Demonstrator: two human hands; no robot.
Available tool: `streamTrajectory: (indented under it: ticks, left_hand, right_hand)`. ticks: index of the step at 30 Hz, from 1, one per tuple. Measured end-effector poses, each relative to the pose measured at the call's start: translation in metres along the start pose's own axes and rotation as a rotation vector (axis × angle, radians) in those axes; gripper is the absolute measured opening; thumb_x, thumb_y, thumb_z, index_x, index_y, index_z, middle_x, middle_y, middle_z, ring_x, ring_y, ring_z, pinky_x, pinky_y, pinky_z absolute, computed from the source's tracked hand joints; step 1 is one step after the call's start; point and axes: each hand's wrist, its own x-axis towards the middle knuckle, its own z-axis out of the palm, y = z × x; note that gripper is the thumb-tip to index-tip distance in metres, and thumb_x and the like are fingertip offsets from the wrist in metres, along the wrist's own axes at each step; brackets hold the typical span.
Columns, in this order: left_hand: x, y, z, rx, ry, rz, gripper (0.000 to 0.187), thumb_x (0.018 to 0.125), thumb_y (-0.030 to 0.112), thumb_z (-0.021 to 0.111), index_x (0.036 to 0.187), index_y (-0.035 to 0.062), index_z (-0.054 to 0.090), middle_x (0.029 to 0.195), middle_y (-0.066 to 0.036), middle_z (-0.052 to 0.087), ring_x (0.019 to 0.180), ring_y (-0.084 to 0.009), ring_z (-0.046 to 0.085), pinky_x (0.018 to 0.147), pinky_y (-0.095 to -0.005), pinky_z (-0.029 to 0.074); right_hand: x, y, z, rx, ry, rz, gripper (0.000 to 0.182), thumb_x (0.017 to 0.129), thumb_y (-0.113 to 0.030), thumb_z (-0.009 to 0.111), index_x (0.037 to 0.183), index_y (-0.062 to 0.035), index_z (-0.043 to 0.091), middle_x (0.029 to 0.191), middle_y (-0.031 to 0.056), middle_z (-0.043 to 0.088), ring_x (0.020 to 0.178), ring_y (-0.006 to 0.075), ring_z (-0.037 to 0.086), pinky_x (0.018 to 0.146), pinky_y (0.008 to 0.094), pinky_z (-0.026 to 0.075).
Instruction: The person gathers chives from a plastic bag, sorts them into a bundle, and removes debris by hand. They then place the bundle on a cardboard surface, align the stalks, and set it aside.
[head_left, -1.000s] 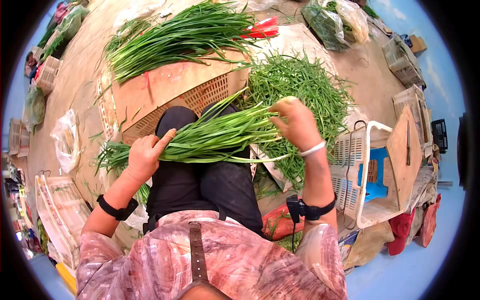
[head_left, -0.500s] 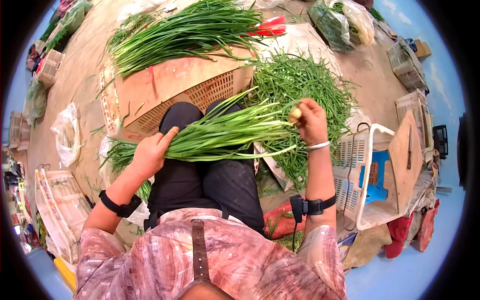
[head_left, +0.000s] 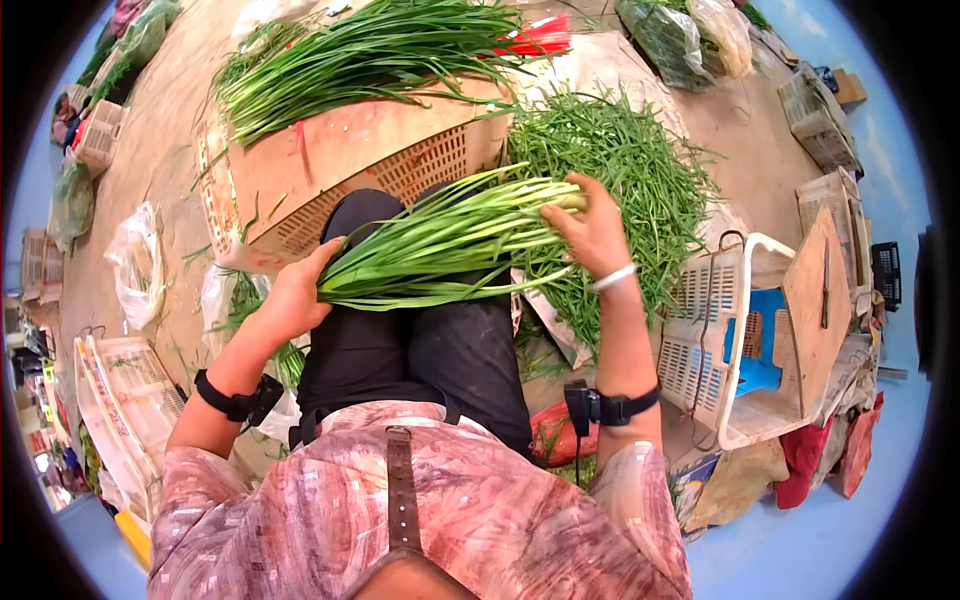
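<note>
left hand: my left hand (head_left: 290, 295) is wrapped around the leafy end of a bunch of green chives (head_left: 440, 245), fingers curled shut on the stalks, thumb on top

right hand: my right hand (head_left: 592, 232) is at the other end of the same bunch, fingers bent round the pale stem tips. Looks like a loose hold, but I can't really tell how tight it is from up here

the bunch: lies across my lap over the black trousers (head_left: 410, 350), tilted a bit, with the right end higher in the frame

in front of me: cardboard sheet (head_left: 345, 155) on top of a slotted plastic crate (head_left: 400, 185), and a big pile of long chives (head_left: 360, 55) lying across the far edge of it

right of that: loose heap of green trimmings (head_left: 625, 160) on the ground, just behind my right hand

far right: white plastic basket (head_left: 705, 340) with a board leaning on it, something blue inside

left side: clear plastic bag (head_left: 135, 265) on the floor, well apart from my hands

wrists: black strap on each, plus a white band on the right one
</note>
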Motion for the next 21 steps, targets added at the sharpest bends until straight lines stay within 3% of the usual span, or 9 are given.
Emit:
streamTrajectory:
  ticks: [1,3,5,7,9,11,15,18,21]
  left_hand:
    - [0.001,0.000,-0.001,-0.048,-0.032,-0.090,0.060,0.070,-0.004,0.061,0.126,-0.0005,0.041,0.113,-0.022,0.056,0.105,-0.0322,0.056,0.087,-0.0334,0.044]
    - [-0.007,0.016,-0.009,-0.124,0.084,-0.155,0.061,0.070,-0.003,0.061,0.127,-0.0004,0.040,0.114,-0.023,0.055,0.107,-0.0321,0.055,0.088,-0.0334,0.043]
    - [-0.008,0.017,-0.006,-0.206,0.176,-0.210,0.062,0.070,-0.003,0.061,0.128,-0.0003,0.039,0.115,-0.023,0.055,0.109,-0.0320,0.054,0.090,-0.0335,0.042]
    - [-0.002,0.005,0.007,-0.028,0.271,-0.056,0.064,0.068,-0.004,0.058,0.129,0.0034,0.038,0.106,-0.027,0.057,0.101,-0.0402,0.054,0.085,-0.0398,0.045]
    - [0.007,0.001,0.004,-0.003,0.243,-0.066,0.066,0.068,-0.004,0.057,0.130,0.0051,0.036,0.106,-0.026,0.056,0.100,-0.0406,0.054,0.083,-0.0414,0.045]
    - [-0.003,-0.003,0.012,0.021,0.145,-0.168,0.070,0.068,-0.002,0.055,0.133,0.0085,0.032,0.107,-0.025,0.056,0.097,-0.0415,0.054,0.079,-0.0446,0.045]
    - [-0.001,-0.003,0.013,0.155,0.135,-0.050,0.071,0.069,0.000,0.055,0.135,0.0107,0.030,0.100,-0.023,0.057,0.088,-0.0417,0.056,0.073,-0.0465,0.046]
    - [-0.002,0.002,0.009,0.239,0.097,-0.049,0.071,0.070,0.000,0.054,0.135,0.0139,0.030,0.089,-0.020,0.057,0.078,-0.0406,0.057,0.067,-0.0472,0.046]
    - [-0.002,0.008,0.008,0.260,0.019,-0.150,0.077,0.065,-0.006,0.053,0.136,0.0112,0.029,0.100,-0.023,0.056,0.087,-0.0417,0.056,0.073,-0.0461,0.046]
  right_hand:
    - [0.008,0.013,0.004,-0.234,0.019,-0.178,0.050,0.074,-0.006,0.069,0.116,0.0065,0.046,0.085,0.0121,0.061,0.073,0.0154,0.059,0.064,0.0262,0.051]
    - [-0.018,-0.038,-0.002,0.167,-0.015,-0.095,0.050,0.073,0.001,0.067,0.117,0.0055,0.045,0.082,0.0096,0.060,0.069,0.0129,0.059,0.059,0.0219,0.050]
    - [-0.038,-0.061,-0.008,0.489,0.010,-0.263,0.050,0.072,0.008,0.063,0.119,0.0054,0.044,0.081,0.0082,0.060,0.066,0.0105,0.058,0.058,0.0200,0.049]
    - [-0.024,-0.045,-0.005,0.472,-0.044,-0.264,0.049,0.074,0.008,0.062,0.119,0.0055,0.045,0.083,0.0076,0.061,0.067,0.0096,0.058,0.058,0.0201,0.049]
    - [-0.023,-0.018,-0.005,0.020,-0.063,-0.118,0.039,0.076,0.007,0.059,0.114,0.0059,0.048,0.083,0.0066,0.061,0.067,0.0087,0.057,0.059,0.0201,0.049]
    - [-0.043,-0.018,-0.009,0.332,-0.112,-0.040,0.033,0.075,0.006,0.059,0.108,0.0063,0.050,0.082,0.0068,0.061,0.067,0.0085,0.057,0.060,0.0196,0.048]
    - [-0.035,-0.002,-0.014,-0.152,-0.324,-0.075,0.015,0.076,-0.003,0.062,0.091,0.0020,0.063,0.077,0.0078,0.063,0.067,0.0128,0.060,0.062,0.0271,0.049]
    - [-0.029,-0.023,-0.005,-0.442,-0.341,-0.233,0.018,0.076,-0.017,0.064,0.084,-0.0004,0.064,0.073,0.0137,0.064,0.064,0.0254,0.062,0.063,0.0335,0.048]
    - [-0.019,-0.025,0.013,-0.555,-0.257,-0.354,0.017,0.075,-0.020,0.065,0.076,-0.0029,0.062,0.071,0.0151,0.062,0.064,0.0325,0.059,0.060,0.0378,0.046]
